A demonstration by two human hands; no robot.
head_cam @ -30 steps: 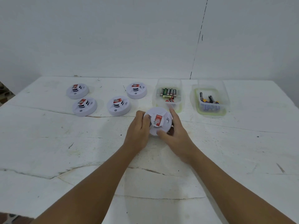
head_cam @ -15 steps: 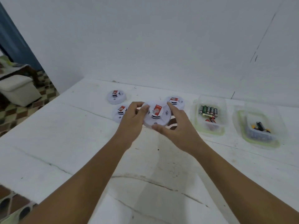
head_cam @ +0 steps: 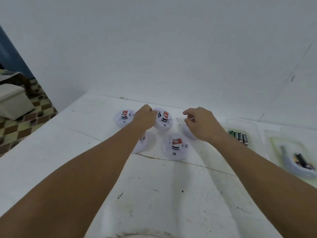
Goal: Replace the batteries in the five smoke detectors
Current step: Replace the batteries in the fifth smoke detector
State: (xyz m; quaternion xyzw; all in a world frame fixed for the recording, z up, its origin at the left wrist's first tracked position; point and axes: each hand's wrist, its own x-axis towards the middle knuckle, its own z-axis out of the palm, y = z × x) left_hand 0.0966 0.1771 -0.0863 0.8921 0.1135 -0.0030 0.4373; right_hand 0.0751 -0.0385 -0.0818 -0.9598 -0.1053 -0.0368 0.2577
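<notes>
Gripping a detector (head_cam: 163,120) by its left rim at frame centre, the left hand (head_cam: 144,117) curls round it; the right hand (head_cam: 202,124) hovers loosely curled, holding nothing. 4 other detectors sit nearby on the table (head_cam: 171,194).

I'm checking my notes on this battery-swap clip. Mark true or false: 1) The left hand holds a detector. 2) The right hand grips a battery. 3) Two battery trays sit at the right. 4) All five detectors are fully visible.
1) True: the left hand grips a detector.
2) False: the right hand holds nothing, fingers loosely curled.
3) True: the near tray and the far tray both hold batteries.
4) False: the arms partly hide two detectors.
</notes>
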